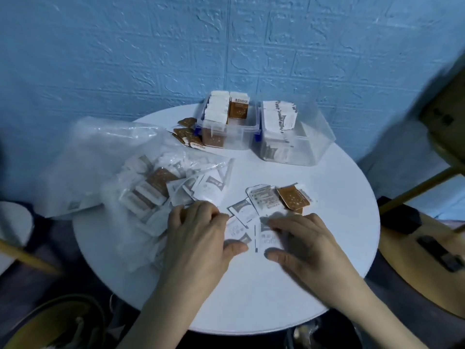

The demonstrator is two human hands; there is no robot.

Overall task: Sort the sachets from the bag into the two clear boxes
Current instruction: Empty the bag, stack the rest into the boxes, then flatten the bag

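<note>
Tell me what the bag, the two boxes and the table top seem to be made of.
Bag: thin clear plastic film, judging by its wrinkles, its glare and the sachets showing through.
Left box and right box: clear rigid plastic; the contents show through straight walls.
Table top: smooth white, matte; the material underneath cannot be told.

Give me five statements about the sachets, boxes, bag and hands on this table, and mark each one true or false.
1. Both clear boxes already hold sachets. True: the left box and right box are partly filled.
2. The plastic bag lies right of the boxes. False: it lies left, nearer the person.
3. Brown sachets lie on the table beside the left box. True.
4. The left hand is lifting a box. False: it rests on loose white sachets.
5. The table is square. False: it is round.
</note>
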